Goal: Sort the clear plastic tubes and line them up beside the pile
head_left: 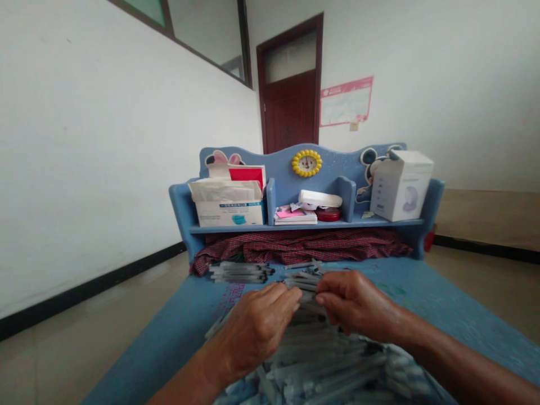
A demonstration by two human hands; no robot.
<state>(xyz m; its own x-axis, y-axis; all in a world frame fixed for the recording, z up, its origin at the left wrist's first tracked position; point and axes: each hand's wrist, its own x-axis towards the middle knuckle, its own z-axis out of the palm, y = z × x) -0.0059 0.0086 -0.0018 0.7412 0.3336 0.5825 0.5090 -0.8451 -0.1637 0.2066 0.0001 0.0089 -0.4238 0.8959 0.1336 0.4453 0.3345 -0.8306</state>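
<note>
A heap of thin grey sticks (320,365) lies on the blue desk (442,315) right below me. My left hand (257,326) and my right hand (354,301) meet above the heap, fingers pinched together on a few grey sticks (306,284) held between them. A tidier bundle of the same grey sticks (240,272) rests further back on the left, apart from both hands.
A red checked cloth (304,247) lies under the desk's blue shelf (304,225). The shelf holds a box of masks (228,205), notebooks (295,216), a red tin (328,214) and a white carton (400,185). A yellow clock (306,163) sits on the backboard. Behind is a dark door (291,95).
</note>
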